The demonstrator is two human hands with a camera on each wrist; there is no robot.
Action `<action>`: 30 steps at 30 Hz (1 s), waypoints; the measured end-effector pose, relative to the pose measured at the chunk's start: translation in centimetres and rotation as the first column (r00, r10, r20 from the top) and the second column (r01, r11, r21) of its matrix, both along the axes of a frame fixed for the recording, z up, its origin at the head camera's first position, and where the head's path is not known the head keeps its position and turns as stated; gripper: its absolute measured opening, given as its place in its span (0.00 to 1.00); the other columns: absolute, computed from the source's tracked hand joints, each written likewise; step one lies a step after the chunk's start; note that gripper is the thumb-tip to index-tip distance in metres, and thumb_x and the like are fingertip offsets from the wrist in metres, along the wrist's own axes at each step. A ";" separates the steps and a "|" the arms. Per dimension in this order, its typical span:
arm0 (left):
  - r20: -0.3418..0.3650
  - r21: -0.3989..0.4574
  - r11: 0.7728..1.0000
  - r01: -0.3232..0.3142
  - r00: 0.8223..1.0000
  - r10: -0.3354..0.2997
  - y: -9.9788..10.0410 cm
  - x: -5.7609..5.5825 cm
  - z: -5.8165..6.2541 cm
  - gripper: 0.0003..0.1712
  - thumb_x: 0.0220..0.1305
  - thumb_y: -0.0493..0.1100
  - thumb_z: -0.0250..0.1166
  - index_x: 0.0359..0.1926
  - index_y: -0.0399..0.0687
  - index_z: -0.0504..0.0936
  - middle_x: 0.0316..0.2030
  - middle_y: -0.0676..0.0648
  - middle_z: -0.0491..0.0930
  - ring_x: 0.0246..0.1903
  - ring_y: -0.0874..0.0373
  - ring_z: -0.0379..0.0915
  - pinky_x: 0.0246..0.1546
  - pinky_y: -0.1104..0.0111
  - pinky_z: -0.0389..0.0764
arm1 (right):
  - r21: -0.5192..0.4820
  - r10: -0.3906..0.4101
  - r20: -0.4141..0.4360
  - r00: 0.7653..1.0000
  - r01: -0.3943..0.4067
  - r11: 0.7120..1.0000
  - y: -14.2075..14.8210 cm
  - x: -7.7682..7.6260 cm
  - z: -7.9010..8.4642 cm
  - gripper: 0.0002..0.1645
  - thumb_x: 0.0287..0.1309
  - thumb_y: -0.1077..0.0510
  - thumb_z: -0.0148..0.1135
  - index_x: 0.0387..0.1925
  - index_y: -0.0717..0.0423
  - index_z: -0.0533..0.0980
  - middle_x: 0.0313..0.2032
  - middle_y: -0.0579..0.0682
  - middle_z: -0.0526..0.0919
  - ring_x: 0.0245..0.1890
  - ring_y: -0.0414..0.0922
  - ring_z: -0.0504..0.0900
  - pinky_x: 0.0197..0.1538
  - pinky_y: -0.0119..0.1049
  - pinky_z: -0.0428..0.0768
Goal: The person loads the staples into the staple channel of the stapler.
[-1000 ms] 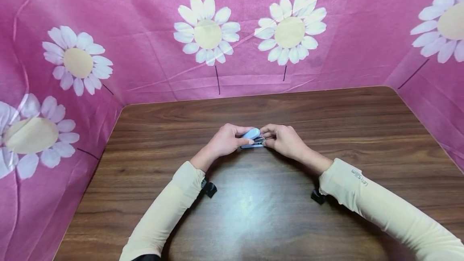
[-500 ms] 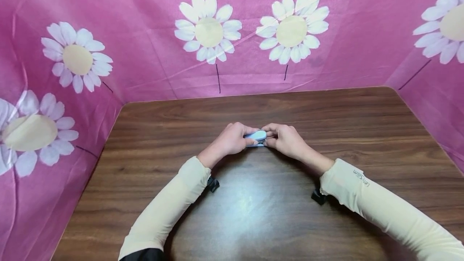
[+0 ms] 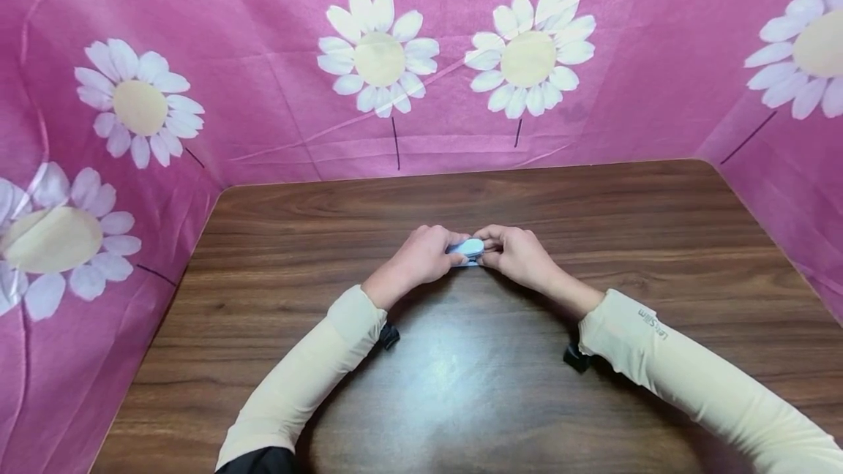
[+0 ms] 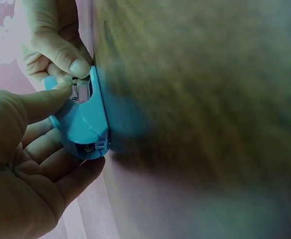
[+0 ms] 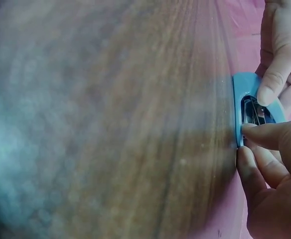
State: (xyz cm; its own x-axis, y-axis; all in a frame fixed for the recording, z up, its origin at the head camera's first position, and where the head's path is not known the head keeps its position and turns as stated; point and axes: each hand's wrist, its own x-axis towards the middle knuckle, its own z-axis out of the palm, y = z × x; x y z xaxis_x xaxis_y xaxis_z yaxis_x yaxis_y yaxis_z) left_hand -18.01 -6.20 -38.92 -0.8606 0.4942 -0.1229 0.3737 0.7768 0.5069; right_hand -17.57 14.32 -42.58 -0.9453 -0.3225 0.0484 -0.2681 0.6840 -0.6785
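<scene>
A small light-blue stapler (image 3: 470, 247) rests on the table between both hands, its top lying down along its base. My left hand (image 3: 423, 253) grips the hinge end, thumb on the near side and fingers behind. At the opposite end, my right hand (image 3: 520, 256) pinches the stapler with thumb and fingertips. Through the side opening of the stapler (image 4: 83, 122), metal parts show in the left wrist view. The right wrist view has the right thumb (image 5: 265, 134) at the lower end of the stapler (image 5: 244, 84). Fingers partly cover both ends.
The brown wood-grain table (image 3: 435, 401) extends around the hands. A pink cloth (image 3: 263, 108) with white daisies rises along its back and sides. Black wrist cameras sit under both cream sleeves (image 3: 303, 379).
The stapler's top, tilted up with metal showing a second ago, has come down onto the base. My left hand has shifted slightly right; the right hand has hardly moved.
</scene>
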 end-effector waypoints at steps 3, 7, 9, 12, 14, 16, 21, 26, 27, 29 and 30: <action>-0.034 0.016 1.000 -0.006 0.999 0.006 -0.4 0.1 -0.3 0.25 0.67 0.51 0.69 0.64 0.60 0.81 0.54 0.51 0.86 0.45 0.57 0.81 0.50 0.60 0.81 | -0.004 0.007 0.002 1.000 -0.007 1.000 0.0 0.1 -0.1 0.18 0.54 0.58 0.74 0.48 0.49 0.84 0.40 0.45 0.91 0.48 0.46 0.88 0.56 0.49 0.80; -0.066 0.030 1.000 -0.006 0.998 0.008 -1.1 0.3 -0.7 0.25 0.66 0.53 0.69 0.64 0.62 0.81 0.53 0.52 0.86 0.42 0.57 0.80 0.47 0.61 0.80 | -0.011 0.013 0.003 1.000 -0.013 1.000 0.0 0.1 -0.4 0.18 0.54 0.59 0.73 0.49 0.50 0.84 0.41 0.46 0.91 0.48 0.47 0.89 0.57 0.50 0.81; -0.069 0.035 0.999 -0.007 0.998 0.009 -1.5 0.4 -0.9 0.24 0.66 0.53 0.69 0.63 0.62 0.82 0.53 0.52 0.86 0.42 0.58 0.79 0.47 0.61 0.80 | -0.012 0.014 0.007 1.000 -0.014 1.000 -0.1 0.2 -0.5 0.18 0.54 0.58 0.73 0.49 0.50 0.84 0.41 0.46 0.91 0.48 0.46 0.89 0.56 0.49 0.81; -0.094 0.043 0.999 -0.015 0.995 0.019 -2.2 0.7 -1.0 0.22 0.66 0.51 0.70 0.60 0.61 0.84 0.50 0.54 0.87 0.40 0.59 0.80 0.46 0.62 0.80 | -0.014 0.021 0.007 1.000 -0.021 1.000 -0.2 0.3 -0.6 0.18 0.54 0.58 0.74 0.49 0.50 0.84 0.41 0.46 0.91 0.48 0.46 0.89 0.56 0.50 0.81; -0.111 0.046 0.998 -0.036 0.993 0.041 -2.6 0.9 -1.0 0.20 0.65 0.51 0.71 0.57 0.60 0.86 0.48 0.55 0.88 0.38 0.60 0.80 0.44 0.62 0.81 | -0.016 0.025 0.005 1.000 -0.025 1.000 -0.2 0.3 -0.7 0.18 0.54 0.58 0.74 0.49 0.50 0.84 0.41 0.46 0.91 0.48 0.46 0.89 0.56 0.50 0.81; -0.129 0.042 0.998 -0.056 0.990 0.061 -2.8 1.0 -0.9 0.19 0.64 0.51 0.71 0.56 0.61 0.87 0.48 0.54 0.88 0.38 0.60 0.81 0.43 0.62 0.81 | -0.021 0.025 0.007 1.000 -0.025 0.999 -0.2 0.3 -0.6 0.18 0.54 0.58 0.74 0.49 0.50 0.84 0.41 0.46 0.91 0.48 0.47 0.89 0.56 0.50 0.81; -0.151 -0.003 0.996 -0.084 0.985 0.083 -2.6 1.0 -0.7 0.20 0.64 0.53 0.71 0.56 0.64 0.86 0.50 0.52 0.87 0.39 0.58 0.83 0.38 0.61 0.80 | -0.050 0.026 0.053 0.998 -0.024 0.998 0.0 0.2 -0.4 0.20 0.54 0.59 0.73 0.51 0.52 0.83 0.42 0.47 0.91 0.47 0.46 0.89 0.55 0.48 0.81; -0.142 -0.052 0.996 -0.066 0.988 0.058 -2.3 0.9 -0.3 0.20 0.64 0.54 0.70 0.57 0.67 0.86 0.50 0.52 0.87 0.33 0.57 0.80 0.30 0.63 0.76 | -0.052 0.021 0.077 0.997 -0.017 0.998 0.1 0.1 -0.3 0.21 0.54 0.58 0.74 0.51 0.50 0.83 0.41 0.46 0.91 0.44 0.42 0.88 0.52 0.44 0.81; -0.141 -0.055 0.996 -0.063 0.989 0.054 -2.2 0.8 -0.2 0.19 0.64 0.54 0.70 0.57 0.67 0.86 0.51 0.52 0.87 0.33 0.57 0.79 0.29 0.63 0.75 | -0.051 0.019 0.073 0.997 -0.015 0.999 0.2 0.1 -0.3 0.21 0.54 0.58 0.74 0.51 0.49 0.83 0.41 0.45 0.91 0.44 0.42 0.88 0.51 0.43 0.80; -0.138 -0.066 0.996 -0.059 0.989 0.050 -2.1 0.8 -0.1 0.19 0.64 0.54 0.70 0.57 0.67 0.86 0.51 0.52 0.87 0.33 0.57 0.78 0.30 0.63 0.75 | -0.054 0.010 0.066 0.998 -0.006 0.999 0.2 0.1 -0.2 0.21 0.53 0.57 0.75 0.51 0.48 0.83 0.40 0.45 0.91 0.43 0.42 0.88 0.51 0.43 0.80; -0.139 -0.074 0.996 -0.059 0.989 0.048 -2.0 0.8 0.0 0.19 0.65 0.54 0.70 0.57 0.67 0.86 0.51 0.53 0.87 0.34 0.57 0.79 0.31 0.63 0.76 | -0.055 0.005 0.063 0.998 -0.002 0.998 0.2 0.1 -0.1 0.21 0.53 0.57 0.75 0.50 0.47 0.84 0.40 0.45 0.91 0.43 0.41 0.88 0.51 0.43 0.80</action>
State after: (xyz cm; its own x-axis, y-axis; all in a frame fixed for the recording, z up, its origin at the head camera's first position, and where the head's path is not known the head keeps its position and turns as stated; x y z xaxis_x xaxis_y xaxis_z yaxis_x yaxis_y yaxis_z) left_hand -17.24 -8.23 -38.91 -0.8968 0.4408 -0.0384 0.3923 0.8324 0.3915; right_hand -17.43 14.49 -42.70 -0.9459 -0.3243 0.0061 -0.2255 0.6441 -0.7309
